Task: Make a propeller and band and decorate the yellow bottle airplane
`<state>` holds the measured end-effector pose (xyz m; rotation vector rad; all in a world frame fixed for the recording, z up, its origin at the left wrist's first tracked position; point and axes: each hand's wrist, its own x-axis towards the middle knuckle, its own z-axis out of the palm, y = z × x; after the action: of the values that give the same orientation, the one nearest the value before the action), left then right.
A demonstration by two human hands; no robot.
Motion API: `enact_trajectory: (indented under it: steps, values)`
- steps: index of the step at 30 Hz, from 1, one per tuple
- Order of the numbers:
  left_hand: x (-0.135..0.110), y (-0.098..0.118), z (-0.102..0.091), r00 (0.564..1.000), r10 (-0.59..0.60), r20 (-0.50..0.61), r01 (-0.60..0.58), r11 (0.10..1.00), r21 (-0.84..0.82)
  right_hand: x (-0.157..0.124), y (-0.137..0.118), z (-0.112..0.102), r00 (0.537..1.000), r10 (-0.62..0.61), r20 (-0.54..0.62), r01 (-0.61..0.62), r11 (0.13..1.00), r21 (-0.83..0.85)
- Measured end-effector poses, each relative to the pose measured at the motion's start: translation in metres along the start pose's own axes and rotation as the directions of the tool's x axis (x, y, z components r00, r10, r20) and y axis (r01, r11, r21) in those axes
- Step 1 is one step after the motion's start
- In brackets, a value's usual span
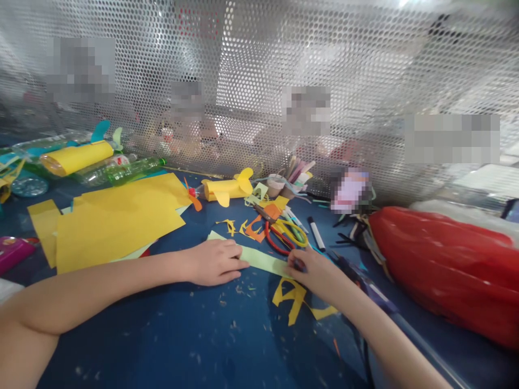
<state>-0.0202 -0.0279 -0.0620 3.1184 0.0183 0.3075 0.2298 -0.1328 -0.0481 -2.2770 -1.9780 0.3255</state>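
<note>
A pale green paper strip (259,259) lies on the blue table (182,335) between my two hands. My left hand (214,262) rests flat on the strip's left part, fingers stretched out and pressing it down. My right hand (314,270) pinches the strip's right end, fingers curled together. Yellow paper offcuts (294,300) lie just under my right hand. Scissors with red and yellow handles (284,235) lie right behind the strip.
Yellow paper sheets (117,221) cover the left. A yellow paper plane model (227,189), plastic bottles (130,170), a marker (316,233) and a cup of paper strips (290,181) stand near a perforated metal screen (284,81). A red plastic bag (446,265) fills the right.
</note>
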Motion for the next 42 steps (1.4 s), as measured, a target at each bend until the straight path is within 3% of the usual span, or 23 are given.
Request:
enact_trajectory:
  steps: [3,5,10,13,17,28,36,39,42]
  values:
    - [0.0,0.0,0.003,1.0,0.02,-0.019,-0.02,0.999,0.03,-0.005,-0.016,0.0,0.965,-0.064,-0.255,0.05,0.997,-0.061]
    - [0.0,0.0,0.003,0.999,0.025,-0.025,-0.024,0.999,0.048,-0.008,-0.031,0.002,0.921,-0.182,-0.344,0.164,0.983,-0.082]
    - [0.002,0.003,0.001,1.0,0.02,-0.015,-0.018,0.997,0.075,-0.012,-0.051,0.014,0.782,-0.536,-0.319,0.476,0.843,-0.249]
    - [0.002,0.004,0.001,1.0,0.006,-0.013,-0.005,0.997,0.081,-0.011,-0.049,0.018,0.724,-0.611,-0.32,0.529,0.789,-0.311]
    - [0.002,0.004,0.003,1.0,0.003,-0.02,-0.001,0.996,0.086,-0.011,-0.048,0.018,0.688,-0.672,-0.273,0.559,0.731,-0.392]
    - [0.002,0.003,0.002,1.0,0.004,-0.021,-0.002,0.996,0.085,-0.012,-0.046,0.019,0.718,-0.645,-0.26,0.546,0.755,-0.363]
    - [0.001,0.005,0.004,0.999,0.009,-0.043,-0.004,0.993,0.116,-0.015,-0.057,0.02,0.685,-0.674,-0.277,0.49,0.707,-0.509]
    - [0.002,0.005,0.002,0.998,0.017,-0.056,-0.01,0.992,0.126,-0.017,-0.059,0.015,0.718,-0.649,-0.25,0.46,0.713,-0.529]
    - [0.002,0.006,0.001,0.997,0.03,-0.077,-0.019,0.991,0.136,-0.022,-0.058,0.01,0.802,-0.559,-0.21,0.394,0.76,-0.518]
